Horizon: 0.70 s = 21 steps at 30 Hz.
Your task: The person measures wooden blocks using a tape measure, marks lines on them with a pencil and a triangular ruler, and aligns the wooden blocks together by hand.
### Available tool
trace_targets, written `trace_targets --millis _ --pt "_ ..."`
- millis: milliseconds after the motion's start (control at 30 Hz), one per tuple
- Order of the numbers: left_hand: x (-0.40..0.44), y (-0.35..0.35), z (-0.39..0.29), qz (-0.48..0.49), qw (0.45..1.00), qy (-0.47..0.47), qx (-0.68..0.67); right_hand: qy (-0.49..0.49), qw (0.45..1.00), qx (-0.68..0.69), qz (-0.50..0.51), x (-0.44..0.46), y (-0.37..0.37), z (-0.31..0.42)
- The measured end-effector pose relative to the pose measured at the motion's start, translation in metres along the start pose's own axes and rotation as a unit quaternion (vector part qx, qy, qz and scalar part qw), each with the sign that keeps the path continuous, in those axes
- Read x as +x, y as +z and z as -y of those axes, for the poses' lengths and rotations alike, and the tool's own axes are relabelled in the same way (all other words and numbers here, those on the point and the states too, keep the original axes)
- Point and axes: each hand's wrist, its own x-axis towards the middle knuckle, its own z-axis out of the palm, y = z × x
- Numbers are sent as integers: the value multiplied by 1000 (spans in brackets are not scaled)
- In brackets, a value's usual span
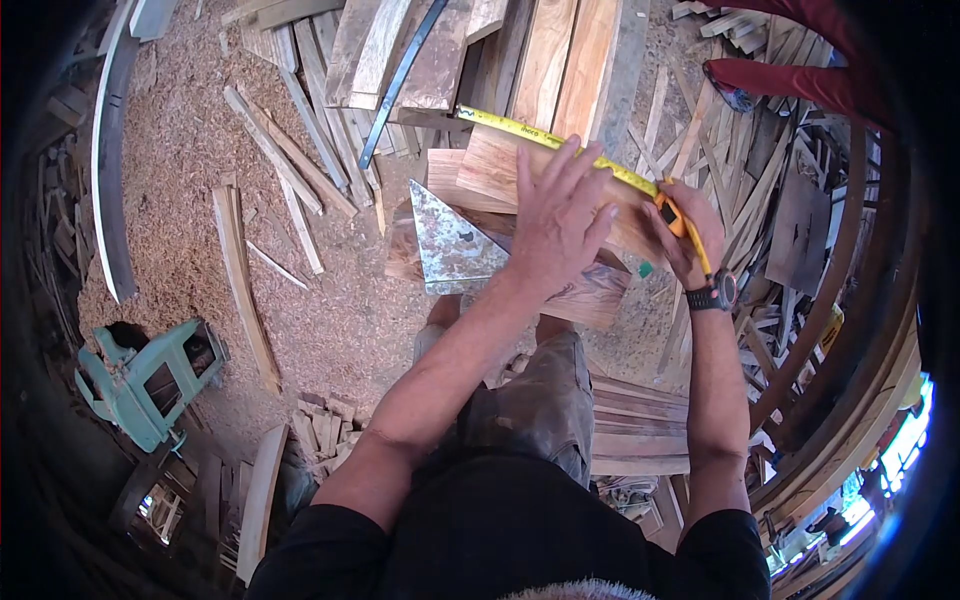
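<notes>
My right hand (697,228) is closed around an orange and black tape measure (672,216). Its yellow blade runs out to the left along the far edge of a reddish-brown wooden board (487,170). On that board lies my left hand (560,222), fingers stretched out, the fingertips close to the blade. I cannot tell whether they touch it. Beside my left wrist a stained, triangular metal set square (445,240) rests on more wood pieces. Part of the board is hidden beneath my left hand.
Long planks (547,60) lie ahead, with a dark blue strip (402,85) across wood at their left. A green metal machine part (150,385) stands at lower left. Offcuts and shavings cover the floor. Another person's red-trousered leg (790,88) shows at upper right.
</notes>
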Motion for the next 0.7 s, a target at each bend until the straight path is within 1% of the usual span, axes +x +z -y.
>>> trace_targets --millis 33,67,133,167,233,300,367,433,467,500,533,600,633,667,700 --pt "2 -9 0 -25 999 3 -20 -5 1000 25 5 11 -2 3" --pt "1 -17 1 -23 999 1 -22 -2 1000 25 8 19 -1 7" --pt "-1 -33 6 -49 988 22 -148 90 989 118 23 37 4 6" --pt "-2 -41 11 -92 983 34 -157 92 988 117 26 46 10 1" --pt "-12 -62 24 -132 969 -16 -207 104 972 211 0 68 25 -14" --pt "-20 -91 44 -183 969 -48 -159 118 975 186 2 92 39 -29" --pt "-30 -109 78 -242 951 -99 -168 130 978 162 5 117 59 -45" --pt "-41 -126 108 -288 919 -190 -192 60 990 125 35 141 86 -62" --pt "-48 -133 129 -274 925 -220 -145 59 990 125 37 154 105 -73" --pt "-55 -137 149 -258 929 -248 -98 -2 994 95 62 166 126 -83" --pt "-59 -139 163 -259 927 -252 -98 -64 992 66 86 175 144 -87" --pt "-64 -142 181 -227 881 -377 -171 65 969 74 228 194 168 -79" --pt "-67 -143 188 -193 888 -395 -137 -8 976 57 210 199 179 -79" --pt "-65 -143 190 -192 886 -399 -138 -81 978 40 190 204 192 -85" --pt "-63 -143 193 -173 870 -421 -188 -130 975 -5 179 209 202 -90"
